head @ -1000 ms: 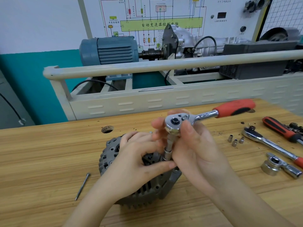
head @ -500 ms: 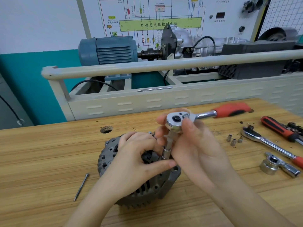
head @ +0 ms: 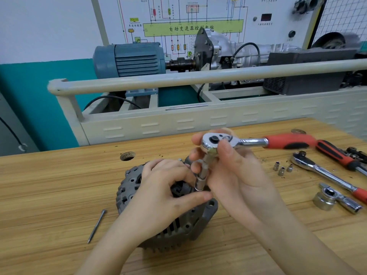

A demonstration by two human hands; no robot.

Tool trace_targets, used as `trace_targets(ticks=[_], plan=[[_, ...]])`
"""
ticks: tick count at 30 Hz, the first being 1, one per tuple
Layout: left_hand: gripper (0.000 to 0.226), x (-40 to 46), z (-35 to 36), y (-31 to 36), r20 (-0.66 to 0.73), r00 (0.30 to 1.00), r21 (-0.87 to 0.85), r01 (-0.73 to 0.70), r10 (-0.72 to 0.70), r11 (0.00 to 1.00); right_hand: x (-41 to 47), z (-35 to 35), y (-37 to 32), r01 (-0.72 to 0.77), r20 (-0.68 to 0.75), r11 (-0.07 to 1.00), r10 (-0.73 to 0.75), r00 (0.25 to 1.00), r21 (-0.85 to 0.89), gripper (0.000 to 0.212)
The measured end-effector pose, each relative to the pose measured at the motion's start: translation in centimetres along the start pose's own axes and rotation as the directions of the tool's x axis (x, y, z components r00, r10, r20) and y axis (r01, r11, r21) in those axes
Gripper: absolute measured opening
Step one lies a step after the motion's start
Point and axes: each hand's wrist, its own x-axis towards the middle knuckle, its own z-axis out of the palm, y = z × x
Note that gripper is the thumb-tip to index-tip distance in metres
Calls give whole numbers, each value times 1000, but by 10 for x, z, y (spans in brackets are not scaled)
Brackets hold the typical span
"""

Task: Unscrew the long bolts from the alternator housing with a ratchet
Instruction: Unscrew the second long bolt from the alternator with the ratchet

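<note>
Bench (head: 49,195): wooden, alternator (head: 139,187) sat near centre on its side, grey ribbed cast housing. Judged heavy and rigid; unlikely to shift by itself, but its round flank could roll under sideways torque, so it wanted a steadying hand on the upper shell, not on the thin vent ribs.

Left hand (head: 158,197) lay over the top of the housing, fingers curled round it, thumb reaching toward 3 o'clock to touch the socket (head: 199,184) at its lower end.

Ratchet (head: 248,142): chrome head above the alternator at about 1 o'clock from its centre, red handle running out to 3 o'clock, free of any hand. Stiff steel, polished and likely slippery at the head; the rubber handle judged the better hold for leverage.

Right hand (head: 234,175) pinched the ratchet head and the extension beneath it, thumb on the near side, fingertips behind. Grip suited spinning a loosened bolt, not breaking one free.

Socket stood near upright on the housing; the bolt head beneath it was hidden, so seating could not be confirmed.

One long bolt (head: 97,226) lay loose on the bench at 8 o'clock from the alternator, well apart. Thin, light, liable to roll.

Spare ratchets (head: 325,173) and three small sockets (head: 282,168) lay at 3 o'clock.
</note>
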Motion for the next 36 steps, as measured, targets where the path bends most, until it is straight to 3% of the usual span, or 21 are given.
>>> trace_targets(ticks=[9, 13, 19, 24, 28, 36], plan=[[48, 0, -1, -1, -10, 1000, -53, -16, 15, 998, 3, -1, -1, -40, -18, 999, 40, 999, 11, 27], [24, 0, 2, 2, -60, 998, -34, 8, -10, 999, 1, 0, -1, 26, -85, 1000, -27, 996, -17, 30], [49, -2, 0, -2, -28, 1000, -62, -15, 13, 998, 3, 1, -1, -19, -58, 1000, 20, 998, 12, 29], [42, -1, 0, 1, -37, 999, -79, -6, 3, 997, 4, 0, -2, -60, -63, 997, 63, 996, 42, 27], [33, -1, 1, 1, -51, 999, -67, 6, -10, 998, 2, 3, -1, -16, -68, 1000, 14, 998, -20, 30], [51, -2, -1, -2, 12, 1000, -28, -24, 25, 999, 2, 6, -1, -38, -63, 998, 35, 997, -59, 28]])
